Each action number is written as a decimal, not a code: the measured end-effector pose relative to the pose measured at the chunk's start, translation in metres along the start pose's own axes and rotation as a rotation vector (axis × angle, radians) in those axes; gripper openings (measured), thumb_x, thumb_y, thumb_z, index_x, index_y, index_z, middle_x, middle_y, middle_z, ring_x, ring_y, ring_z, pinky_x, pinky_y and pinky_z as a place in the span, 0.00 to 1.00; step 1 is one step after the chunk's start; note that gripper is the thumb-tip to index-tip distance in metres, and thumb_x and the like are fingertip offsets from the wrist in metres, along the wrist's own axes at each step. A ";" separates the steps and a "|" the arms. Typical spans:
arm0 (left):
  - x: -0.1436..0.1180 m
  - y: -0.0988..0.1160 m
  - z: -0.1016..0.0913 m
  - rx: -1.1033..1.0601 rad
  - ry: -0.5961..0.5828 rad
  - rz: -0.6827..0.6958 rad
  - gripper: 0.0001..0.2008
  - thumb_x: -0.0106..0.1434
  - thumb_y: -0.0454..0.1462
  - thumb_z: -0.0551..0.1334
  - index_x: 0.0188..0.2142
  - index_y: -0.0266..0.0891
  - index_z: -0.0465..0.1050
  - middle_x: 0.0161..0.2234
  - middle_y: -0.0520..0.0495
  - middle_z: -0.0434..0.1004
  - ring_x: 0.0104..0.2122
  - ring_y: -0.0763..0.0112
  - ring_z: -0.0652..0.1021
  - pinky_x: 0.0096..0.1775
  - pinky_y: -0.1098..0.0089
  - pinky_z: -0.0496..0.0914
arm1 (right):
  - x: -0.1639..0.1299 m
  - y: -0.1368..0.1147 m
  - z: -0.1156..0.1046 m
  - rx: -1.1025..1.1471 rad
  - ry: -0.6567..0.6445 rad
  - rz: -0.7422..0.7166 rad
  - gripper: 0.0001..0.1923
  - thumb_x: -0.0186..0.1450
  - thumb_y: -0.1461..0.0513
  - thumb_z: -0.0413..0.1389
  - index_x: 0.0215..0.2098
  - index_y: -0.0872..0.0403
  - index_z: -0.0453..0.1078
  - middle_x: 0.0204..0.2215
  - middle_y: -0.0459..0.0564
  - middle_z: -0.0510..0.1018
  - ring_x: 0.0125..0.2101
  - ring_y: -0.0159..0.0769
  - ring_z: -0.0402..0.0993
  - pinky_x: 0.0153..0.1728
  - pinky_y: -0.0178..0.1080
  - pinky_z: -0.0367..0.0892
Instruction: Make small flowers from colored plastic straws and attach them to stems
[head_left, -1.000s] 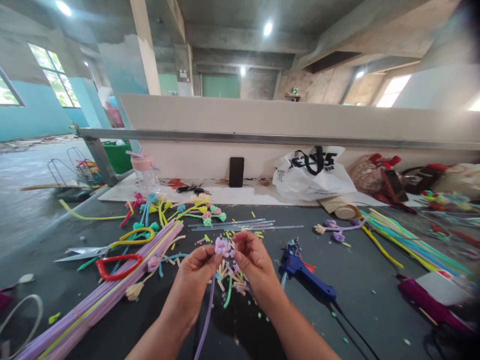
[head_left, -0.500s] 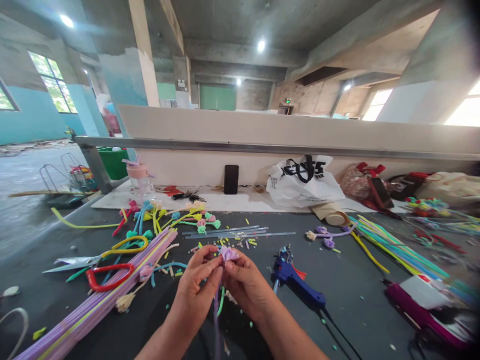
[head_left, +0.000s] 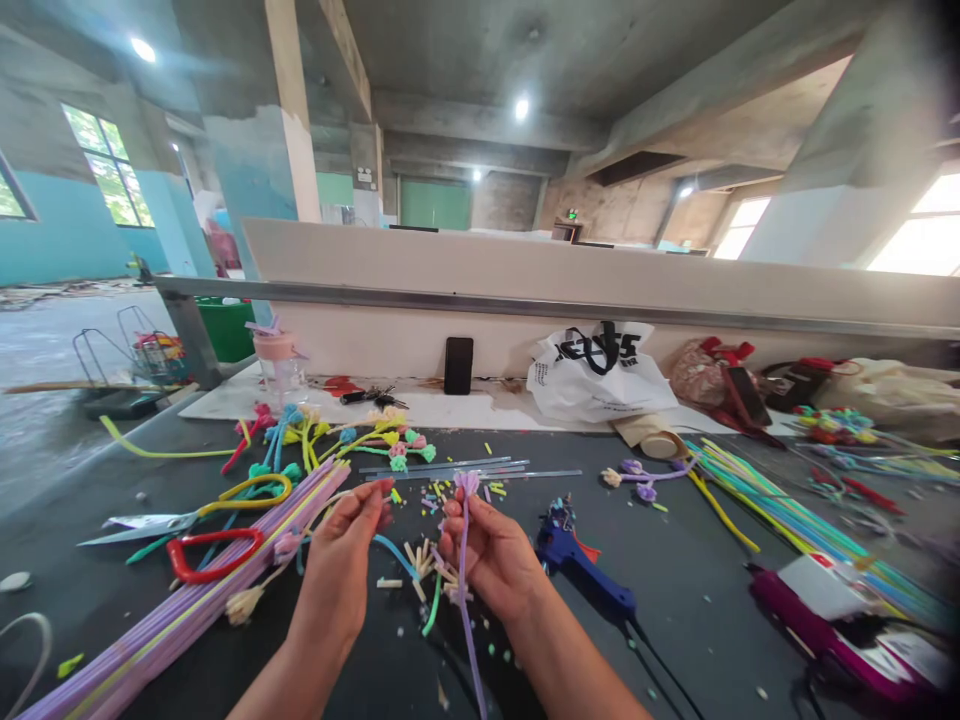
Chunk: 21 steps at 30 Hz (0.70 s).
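My right hand [head_left: 495, 560] grips a purple pipe-cleaner flower [head_left: 466, 484] just below its head. Its long purple stem [head_left: 469, 640] hangs down toward the table's near edge. My left hand [head_left: 337, 555] is held apart from it, thumb and fingertips pinched together; whatever is between them, if anything, is too small to make out. Beneath and between the hands lie short cut pieces [head_left: 420, 572] in cream, plus a green stem [head_left: 432, 605] and a blue one [head_left: 396, 552].
Scissors [head_left: 195, 520] with yellow and red handles rest across a purple pipe-cleaner bundle [head_left: 187, 600] on the left. Right of my hands lies a blue glue gun [head_left: 589, 572] with its cord. Clear sticks [head_left: 465, 468] lie ahead; a phone [head_left: 459, 366] leans against the back panel.
My left hand has let go of the flower and moved left, away from my right hand. The flower stays in my right hand, its stem now in plain sight. The view has shifted slightly.
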<state>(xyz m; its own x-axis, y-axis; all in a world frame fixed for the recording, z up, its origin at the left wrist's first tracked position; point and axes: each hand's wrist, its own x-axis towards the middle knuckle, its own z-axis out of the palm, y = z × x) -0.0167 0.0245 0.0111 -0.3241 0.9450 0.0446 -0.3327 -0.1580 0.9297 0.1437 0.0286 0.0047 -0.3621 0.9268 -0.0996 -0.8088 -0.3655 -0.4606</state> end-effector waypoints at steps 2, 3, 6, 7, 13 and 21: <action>0.003 0.007 0.005 -0.144 0.056 -0.077 0.14 0.47 0.41 0.67 0.34 0.37 0.74 0.36 0.48 0.74 0.28 0.76 0.72 0.31 0.74 0.67 | 0.001 -0.001 0.000 0.024 -0.035 0.010 0.06 0.59 0.65 0.57 0.34 0.60 0.69 0.26 0.46 0.70 0.21 0.22 0.64 0.25 0.29 0.66; 0.004 0.011 0.009 -0.193 0.069 -0.098 0.14 0.46 0.39 0.67 0.33 0.36 0.74 0.35 0.49 0.74 0.27 0.77 0.71 0.30 0.74 0.67 | 0.001 -0.002 0.000 0.031 -0.048 0.010 0.06 0.58 0.66 0.58 0.34 0.60 0.69 0.26 0.46 0.70 0.20 0.21 0.62 0.22 0.26 0.64; 0.012 0.019 0.027 -0.296 0.100 -0.145 0.13 0.45 0.35 0.65 0.33 0.36 0.73 0.29 0.52 0.71 0.24 0.78 0.71 0.28 0.74 0.67 | 0.002 -0.002 0.000 0.022 -0.054 -0.007 0.09 0.56 0.66 0.60 0.35 0.62 0.68 0.25 0.46 0.69 0.18 0.18 0.59 0.16 0.22 0.57; 0.015 0.020 0.035 -0.317 0.117 -0.167 0.12 0.45 0.33 0.64 0.33 0.36 0.72 0.27 0.52 0.70 0.23 0.78 0.71 0.27 0.74 0.67 | 0.002 -0.002 0.001 0.009 -0.048 -0.016 0.09 0.55 0.66 0.61 0.34 0.62 0.68 0.25 0.46 0.68 0.18 0.18 0.58 0.15 0.21 0.56; 0.025 0.006 0.072 -0.248 0.046 -0.118 0.11 0.47 0.32 0.62 0.33 0.36 0.71 0.31 0.51 0.71 0.23 0.80 0.69 0.28 0.75 0.64 | 0.004 -0.002 -0.002 -0.041 -0.045 -0.064 0.09 0.54 0.65 0.62 0.32 0.61 0.69 0.23 0.43 0.67 0.15 0.16 0.52 0.12 0.20 0.51; 0.022 -0.042 0.044 0.170 -0.023 0.178 0.12 0.55 0.41 0.59 0.37 0.38 0.71 0.32 0.49 0.72 0.28 0.73 0.71 0.32 0.71 0.66 | 0.006 -0.003 -0.006 -0.093 0.012 -0.075 0.10 0.51 0.64 0.64 0.29 0.61 0.70 0.20 0.42 0.67 0.14 0.16 0.51 0.12 0.20 0.51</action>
<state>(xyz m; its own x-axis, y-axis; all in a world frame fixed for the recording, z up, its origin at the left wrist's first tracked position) 0.0293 0.0649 -0.0107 -0.3432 0.9132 0.2198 -0.1182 -0.2742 0.9544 0.1466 0.0360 0.0004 -0.2956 0.9526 -0.0724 -0.7868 -0.2858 -0.5471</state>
